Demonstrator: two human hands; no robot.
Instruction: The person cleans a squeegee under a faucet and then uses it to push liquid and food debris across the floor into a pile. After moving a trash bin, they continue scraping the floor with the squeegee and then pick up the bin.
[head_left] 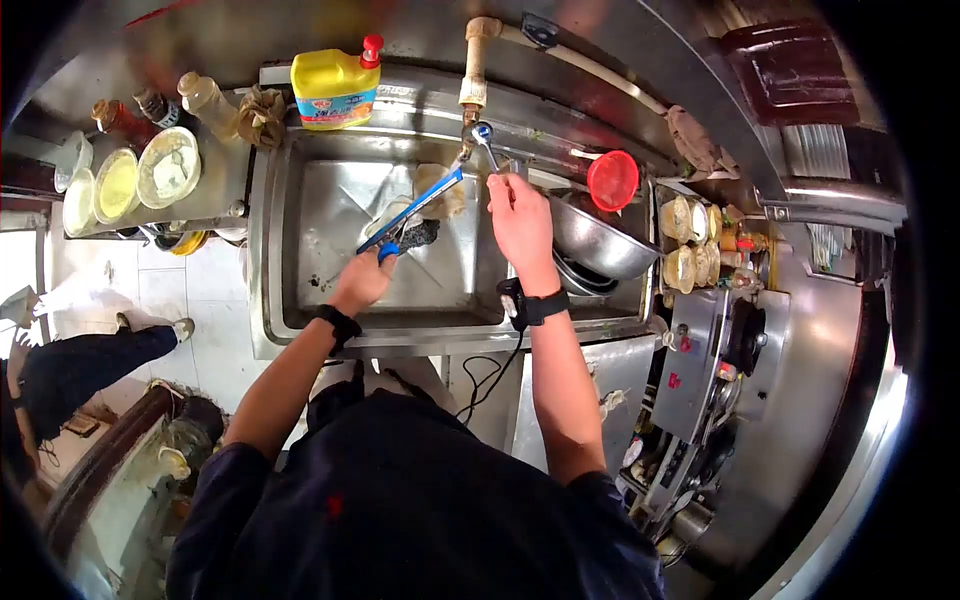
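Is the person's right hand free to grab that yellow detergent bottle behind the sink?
Probably yes. The right hand is up at the tap, holding nothing else, and the yellow bottle stands uncovered on the ledge just leftward, with only the tap pipe nearby.

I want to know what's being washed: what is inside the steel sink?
Inside the sink, the left hand holds a blue-handled tool over something dark. A pale object lies under the tap, which the right hand touches. The hands hide what lies beneath them.
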